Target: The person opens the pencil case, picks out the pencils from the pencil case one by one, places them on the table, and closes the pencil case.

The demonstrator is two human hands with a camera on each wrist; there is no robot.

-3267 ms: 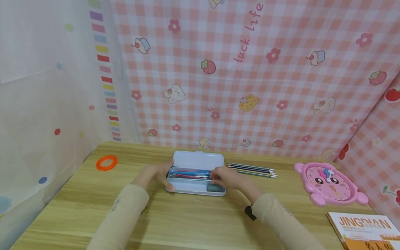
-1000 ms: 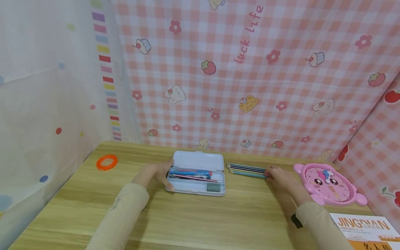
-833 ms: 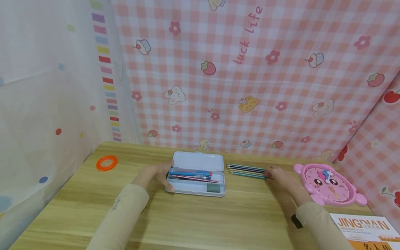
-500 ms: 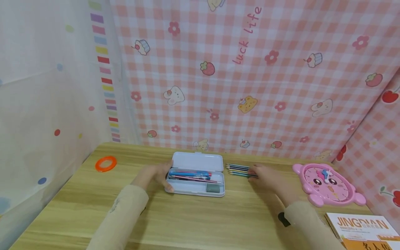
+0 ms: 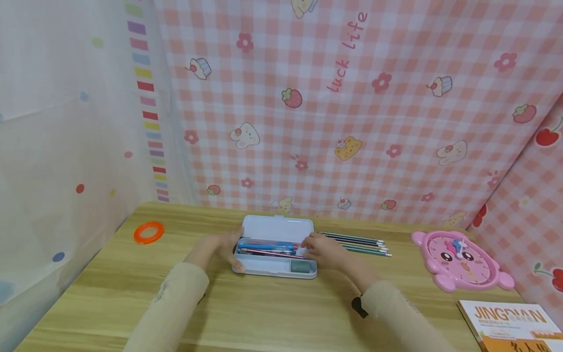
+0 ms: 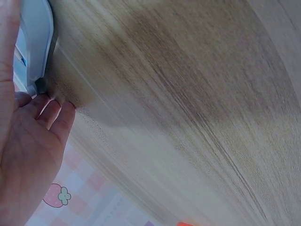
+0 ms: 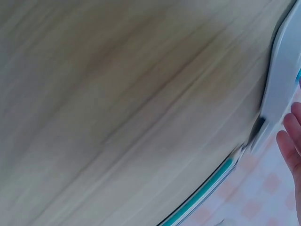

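Lighting is bright, even and diffuse in the head view; no single source is identifiable. Colours read pale and slightly washed out. Shadows are soft: a faint one lies under each forearm on the table [image 5: 272, 313]. No glare spots are visible. Straight lines bow toward the left and right edges, indicating wide-angle distortion. Fine detail at the far centre is soft. The left wrist view is close-range, with the wood grain smeared and a broad dark shadow beside the left hand [image 6: 26, 155]. The right wrist view is heavily blurred, probably from motion.
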